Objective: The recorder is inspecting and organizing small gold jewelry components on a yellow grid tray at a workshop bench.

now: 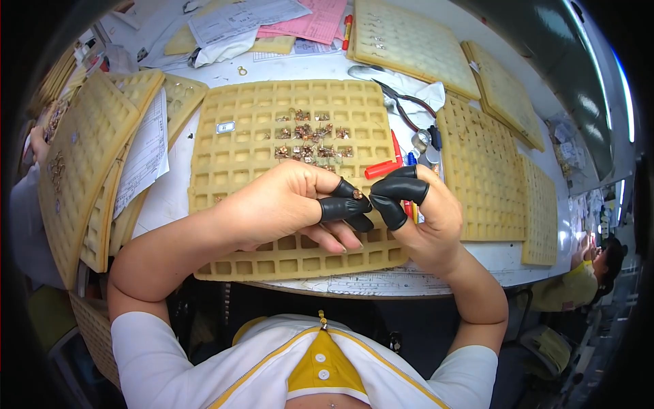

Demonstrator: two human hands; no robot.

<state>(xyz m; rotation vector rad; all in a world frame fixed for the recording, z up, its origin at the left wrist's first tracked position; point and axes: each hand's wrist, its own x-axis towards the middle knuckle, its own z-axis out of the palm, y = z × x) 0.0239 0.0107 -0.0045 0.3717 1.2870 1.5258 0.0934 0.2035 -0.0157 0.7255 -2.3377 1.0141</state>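
Observation:
Over the front half of a yellow foam tray (pixel 240 97), my left hand (pixel 291 204) pinches a small copper-coloured metal piece (pixel 357 194) between thumb and finger. Black rubber finger cots cover the gripping fingertips of both hands. My right hand (pixel 421 209) meets it from the right, its thumb and fingers closed around the end of a thin metal pin (pixel 370 202). Whether the pin belongs to the copper-coloured piece cannot be told. Several similar small metal pieces (pixel 305 133) fill pockets in the middle of the tray, and a small label (pixel 225 127) lies at its left.
Pliers (pixel 409 105) and a red marker (pixel 382 169) lie right of the tray. Foam trays stand at the left (pixel 87 168) and right (pixel 480 174). Papers (pixel 245 20) cover the back. Another person's hand (pixel 38 143) shows far left; a seated person (pixel 587 276) is far right.

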